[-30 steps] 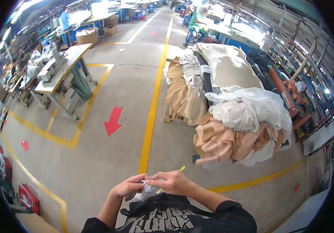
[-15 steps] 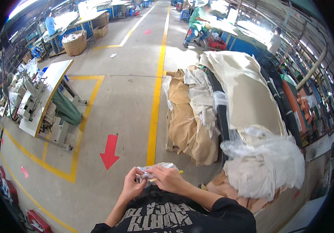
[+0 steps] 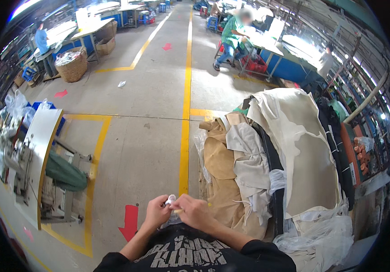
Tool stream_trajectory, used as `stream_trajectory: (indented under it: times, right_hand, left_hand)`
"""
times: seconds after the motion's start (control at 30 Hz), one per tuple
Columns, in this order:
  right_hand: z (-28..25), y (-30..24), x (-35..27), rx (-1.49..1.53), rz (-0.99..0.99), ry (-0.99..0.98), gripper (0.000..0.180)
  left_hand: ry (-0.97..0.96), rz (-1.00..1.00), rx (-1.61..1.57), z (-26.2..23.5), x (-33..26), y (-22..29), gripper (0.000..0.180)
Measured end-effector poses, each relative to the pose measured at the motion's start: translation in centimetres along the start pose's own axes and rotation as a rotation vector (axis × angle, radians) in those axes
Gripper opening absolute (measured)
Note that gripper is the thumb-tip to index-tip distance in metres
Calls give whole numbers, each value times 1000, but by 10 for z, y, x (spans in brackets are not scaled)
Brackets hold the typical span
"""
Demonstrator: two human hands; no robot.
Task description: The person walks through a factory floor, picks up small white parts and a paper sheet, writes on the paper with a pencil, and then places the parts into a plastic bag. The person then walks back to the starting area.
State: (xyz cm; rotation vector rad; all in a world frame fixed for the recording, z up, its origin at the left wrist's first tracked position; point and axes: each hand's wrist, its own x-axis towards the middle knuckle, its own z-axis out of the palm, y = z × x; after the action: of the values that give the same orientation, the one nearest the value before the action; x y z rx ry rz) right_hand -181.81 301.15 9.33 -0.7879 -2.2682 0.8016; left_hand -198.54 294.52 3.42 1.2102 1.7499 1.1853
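Note:
My left hand (image 3: pixel 158 212) and my right hand (image 3: pixel 196 213) meet in front of my chest, both with curled fingers. Between them is a small, crumpled white piece (image 3: pixel 171 199), thin like plastic film or cloth, pinched by the left fingers. A slim pale-yellow stick (image 3: pixel 178 211), perhaps a pen, pokes out from under my right fingers, which also press against the white piece. Some translucent film (image 3: pixel 173 219) shows below the hands. The fingers hide most of what is held.
To the right lie stacked tan and cream sheets (image 3: pixel 306 145) with plastic wrap. On the left stands a sewing-machine table (image 3: pixel 45 154). A yellow line (image 3: pixel 185 149) and a red arrow (image 3: pixel 130 221) mark the floor. Farther off are a wicker basket (image 3: pixel 72 67) and a seated person (image 3: pixel 232 36).
The floor arrow, machine table and sheet stack have come nearer, lower in view. Less of the white material spreads beyond my hands; a small bunched end now sticks up between them.

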Motion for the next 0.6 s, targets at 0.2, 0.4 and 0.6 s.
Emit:
stream_trajectory:
  times: [0.2,0.4,0.6]
  right_hand:
    - [-15,113,146,-121,169,74,12]
    - [-54,220,313,26,103,-25,12]
    - [-93,286,485,40,-114,-64,11]
  left_hand:
    - [-432,82,-39,-14,214,7,14]
    - [-404,-344,-433,7,413,24,26]
    - [-96,-449,-710,13,587,62,24]
